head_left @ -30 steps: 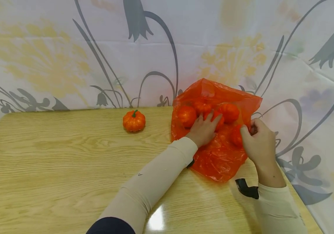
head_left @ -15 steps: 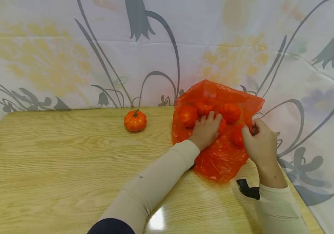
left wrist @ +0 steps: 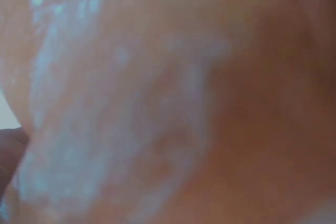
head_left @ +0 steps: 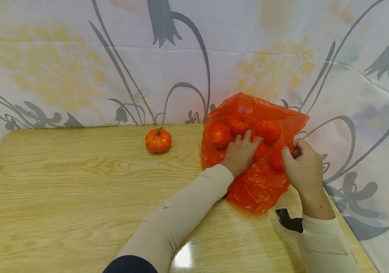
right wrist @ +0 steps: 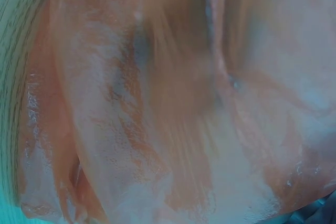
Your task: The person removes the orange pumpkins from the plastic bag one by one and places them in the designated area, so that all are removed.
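In the head view, a translucent red-orange plastic bag [head_left: 249,189] lies on the table with several small orange pumpkins [head_left: 268,131] visible in or under its film. My left hand [head_left: 240,153] reaches across onto the bag, its fingers spread and slightly bent among the pumpkins, thumb side over one of them. At the bag's right edge, my right hand [head_left: 302,163] pinches the film between thumb and fingers, beside another pumpkin [head_left: 277,158]. Blurred bag film [left wrist: 121,119] fills the left wrist view. Creased, bunched film [right wrist: 178,156] covers most of the right wrist view.
A single orange pumpkin [head_left: 158,140] with a green stem stands left of the bag on the wood-grain table [head_left: 78,189]. Behind and to the right hangs a flower-patterned cloth [head_left: 112,57]. A black wrist mount [head_left: 289,222] juts out by the right sleeve.
My left hand's fingers bend inward and then spread a little again over the pumpkins. My right hand keeps its pinch on the bag edge. The head view shifts slightly.
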A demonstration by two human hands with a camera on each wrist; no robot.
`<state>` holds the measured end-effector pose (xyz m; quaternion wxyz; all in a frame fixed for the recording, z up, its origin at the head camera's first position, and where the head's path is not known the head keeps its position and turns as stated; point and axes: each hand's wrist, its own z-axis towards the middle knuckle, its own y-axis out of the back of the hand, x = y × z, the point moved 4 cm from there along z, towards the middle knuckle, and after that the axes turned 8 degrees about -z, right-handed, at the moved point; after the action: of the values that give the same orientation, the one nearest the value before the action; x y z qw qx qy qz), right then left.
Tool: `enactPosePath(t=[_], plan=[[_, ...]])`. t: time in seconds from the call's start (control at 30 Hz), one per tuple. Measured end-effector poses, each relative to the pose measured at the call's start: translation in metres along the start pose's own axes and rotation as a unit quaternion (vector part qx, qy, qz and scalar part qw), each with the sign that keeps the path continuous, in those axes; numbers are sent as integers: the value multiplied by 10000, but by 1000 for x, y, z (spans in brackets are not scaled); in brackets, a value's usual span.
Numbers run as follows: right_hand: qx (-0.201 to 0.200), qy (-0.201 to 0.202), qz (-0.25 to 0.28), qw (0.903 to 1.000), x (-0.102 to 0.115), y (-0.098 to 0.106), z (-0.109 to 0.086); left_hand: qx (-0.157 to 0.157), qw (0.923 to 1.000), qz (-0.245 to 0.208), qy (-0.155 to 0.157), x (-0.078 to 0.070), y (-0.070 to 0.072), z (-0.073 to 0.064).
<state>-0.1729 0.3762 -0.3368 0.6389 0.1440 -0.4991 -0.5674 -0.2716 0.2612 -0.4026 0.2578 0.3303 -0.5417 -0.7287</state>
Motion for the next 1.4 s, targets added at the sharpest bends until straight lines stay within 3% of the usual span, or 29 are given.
enactPosePath(t=[0.33,0.6,1.1,1.4], plan=[[-77,97,-1,9999,4,1,1,-112,9998,-36,-183,2,12,-12],[-52,108,34,9999,3,1,-1,-167,9971,-699,-246,3,27,-33],[-41,262,-72,9996,5,-1,-3,-472,9877,-1447,-357,15,53,-70],[-40,283,-105,9995,7,-3,-4,-777,9838,-1563,-411,26,64,-88]])
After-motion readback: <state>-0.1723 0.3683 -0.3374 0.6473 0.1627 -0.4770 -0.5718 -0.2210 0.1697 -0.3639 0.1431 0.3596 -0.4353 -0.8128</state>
